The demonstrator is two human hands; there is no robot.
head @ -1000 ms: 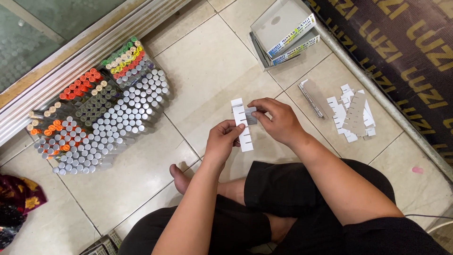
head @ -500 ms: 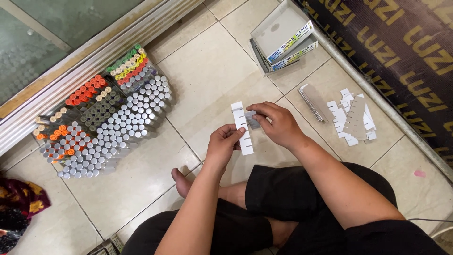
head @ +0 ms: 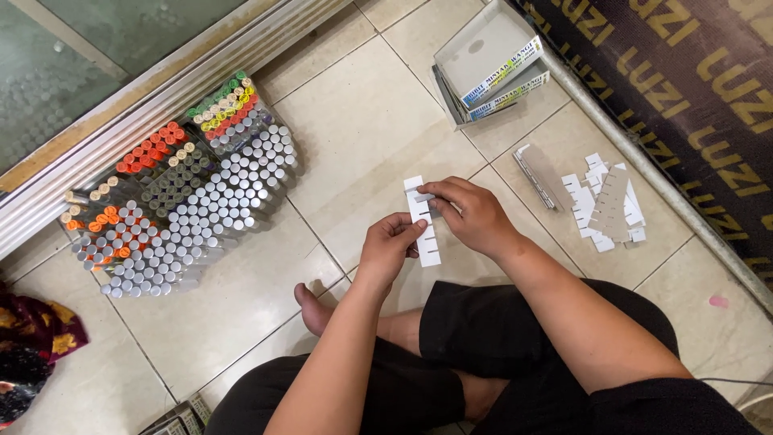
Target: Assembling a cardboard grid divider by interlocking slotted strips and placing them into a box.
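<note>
I sit cross-legged on a tiled floor. Both hands hold one white slotted cardboard strip [head: 420, 216] over the floor in front of my knees. My left hand [head: 388, 248] grips its lower part from the left side. My right hand [head: 469, 214] pinches its middle from the right, fingers lying across the slots. A pile of similar white and grey slotted strips [head: 608, 205] lies on the floor to the right of my right hand.
Several small capped bottles [head: 181, 201] with silver, orange, yellow and green tops stand packed together at left beside a metal door track [head: 137, 109]. An open cardboard box [head: 487, 60] sits at the top. A dark printed mat [head: 684, 89] runs along the right. Patterned cloth [head: 32, 346] lies at far left.
Both hands stay on the strip. The right hand's fingers have shifted across the strip's middle, and the strip sits slightly lower and nearer me.
</note>
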